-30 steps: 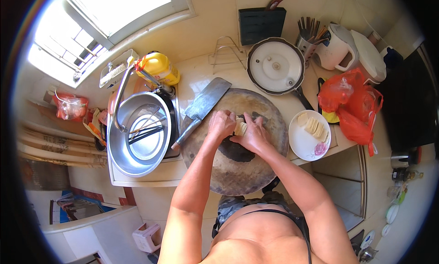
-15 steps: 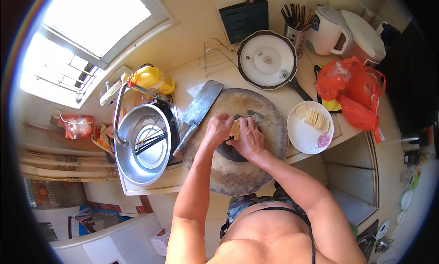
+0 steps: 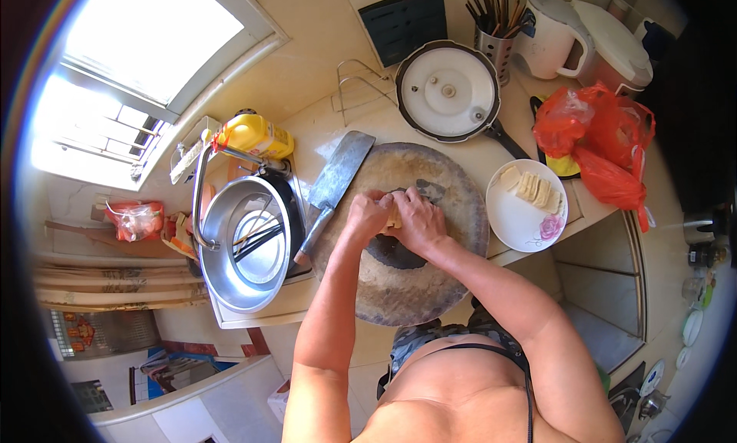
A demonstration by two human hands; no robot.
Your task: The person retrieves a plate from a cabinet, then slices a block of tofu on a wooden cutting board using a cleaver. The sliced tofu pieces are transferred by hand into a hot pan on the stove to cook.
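My left hand [image 3: 368, 215] and my right hand [image 3: 417, 220] meet over the round, worn chopping board [image 3: 454, 193]. Between them is a small stack of pale tan slices [image 3: 394, 215], perhaps tofu. The left fingers are closed at its left side; the right hand curls over its right side, hiding most of it. Beneath the hands the board has a dark patch. A cleaver [image 3: 342, 170] lies along the board's left edge, its handle toward me. To the right, a white plate [image 3: 513, 226] with a pink flower carries a row of similar slices [image 3: 537, 192].
Left of the board, a steel basin [image 3: 219, 274] with chopsticks sits under the faucet [image 3: 199, 205]. A yellow bottle [image 3: 261, 136] stands behind. Beyond the board are a white-faced pan lid [image 3: 437, 97], a chopstick holder [image 3: 494, 53] and a kettle [image 3: 549, 36]. Red plastic bags [image 3: 606, 128] lie at right.
Both hands stay over the board, and the right fingers now cover more of the small stack. The whole view has shifted slightly.
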